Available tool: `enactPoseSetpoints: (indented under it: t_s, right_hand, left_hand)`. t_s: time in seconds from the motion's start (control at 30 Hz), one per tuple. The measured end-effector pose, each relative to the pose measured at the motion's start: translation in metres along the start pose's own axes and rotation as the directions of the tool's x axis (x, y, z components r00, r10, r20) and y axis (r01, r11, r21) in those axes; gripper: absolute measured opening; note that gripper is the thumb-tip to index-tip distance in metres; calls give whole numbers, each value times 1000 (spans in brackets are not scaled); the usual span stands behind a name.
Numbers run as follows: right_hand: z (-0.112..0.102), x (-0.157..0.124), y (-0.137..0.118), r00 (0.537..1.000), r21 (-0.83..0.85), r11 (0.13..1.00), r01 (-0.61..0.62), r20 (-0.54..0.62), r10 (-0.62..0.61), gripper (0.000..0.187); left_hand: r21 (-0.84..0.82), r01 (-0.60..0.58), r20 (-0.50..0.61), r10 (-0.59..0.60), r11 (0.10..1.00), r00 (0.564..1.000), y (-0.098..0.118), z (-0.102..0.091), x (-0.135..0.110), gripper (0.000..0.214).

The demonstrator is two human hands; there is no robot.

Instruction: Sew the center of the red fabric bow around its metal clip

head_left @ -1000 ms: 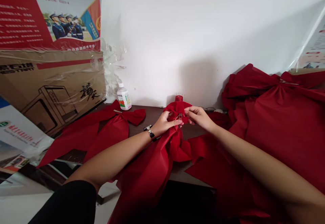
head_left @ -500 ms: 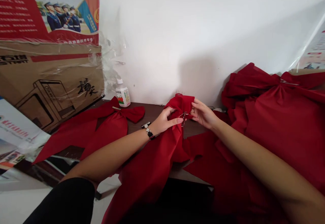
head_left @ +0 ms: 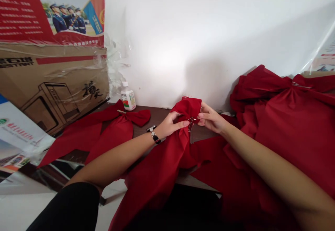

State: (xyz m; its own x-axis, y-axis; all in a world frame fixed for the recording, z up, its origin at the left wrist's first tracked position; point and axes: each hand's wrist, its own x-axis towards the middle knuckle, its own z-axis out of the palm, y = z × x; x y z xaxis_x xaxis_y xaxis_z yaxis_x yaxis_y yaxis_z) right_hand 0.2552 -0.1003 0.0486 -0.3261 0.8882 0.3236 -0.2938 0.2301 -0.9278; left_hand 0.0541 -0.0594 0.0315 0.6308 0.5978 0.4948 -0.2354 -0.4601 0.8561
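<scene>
Left hand (head_left: pixel 170 126), right hand (head_left: pixel 210 120) close, fingers (head_left: pixel 183 123) apparently pinching.

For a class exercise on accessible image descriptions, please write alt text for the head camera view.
A left hand holds gathered red cloth, with a right hand beside a small metal clip, above a dark wooden table. A red cloth bow lies left, near a white plastic bottle and a brown cardboard box; more red cloth is heaped right.

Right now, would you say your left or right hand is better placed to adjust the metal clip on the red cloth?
Probably your right hand: its fingertips sit just beside the clip, while your left hand seems occupied, wrapped around the gathered cloth.
</scene>
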Motion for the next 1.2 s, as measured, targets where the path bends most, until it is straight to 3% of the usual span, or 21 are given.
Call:
enactPoseSetpoints:
  t_s: [0.17,0.3,0.4,0.5,0.7,0.93,1.2]
  right_hand:
    - [2,-1,0,998,0,1000,-30,-51,30,47]
    - [1,1,3,998,19,999,-37,-40,38,38]
    - [-1,3,10,998,-27,999,-43,-39,42,25]
    - [-2,5,15,997,-143,990,-18,-78,7,23]
    - [2,5,13,998,-343,937,63,1,-67,28]
    - [-1,3,11,997,-414,909,49,-30,-68,29]
    - [5,0,4,993,-425,900,96,-18,-115,30]
  left_hand:
    - [-216,84,49,-75,973,996,-1,2,1,48]
    - [-433,233,84,-219,871,972,-2,4,1,43]
    - [-503,293,114,-274,813,955,-4,2,3,45]
    - [-500,282,139,-246,819,959,-8,-2,4,47]
    - [-420,228,154,-178,879,972,-15,-5,6,52]
    - [-303,196,143,-159,932,977,-6,-1,6,50]
    - [-288,178,154,-138,941,978,-7,1,4,44]
